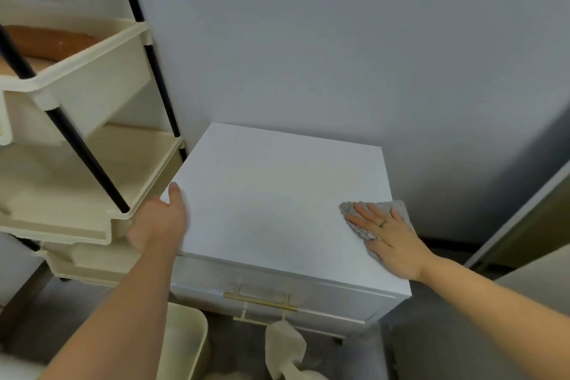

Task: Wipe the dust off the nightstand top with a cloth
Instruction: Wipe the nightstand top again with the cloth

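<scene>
Grey cloth (pixel 374 219) pressed flat under the right hand (pixel 387 233) near the right edge of the white nightstand top (pixel 277 194).

The right hand lies palm-down with fingers spread wide over the crumpled cloth, a ring on one finger; cloth edges show past the fingertips and under the palm. The left hand (pixel 159 219) grips the top's left front corner, thumb resting on the surface, the other fingers curled out of sight over the side. Below the top, a drawer front carries a brass handle (pixel 260 302), and a pale rag (pixel 285 348) hangs from a lower handle. Just beside the nightstand's left stands a cream shelf rack (pixel 77 163) with black poles; a cream bin (pixel 185 342) sits on the floor in front.
</scene>
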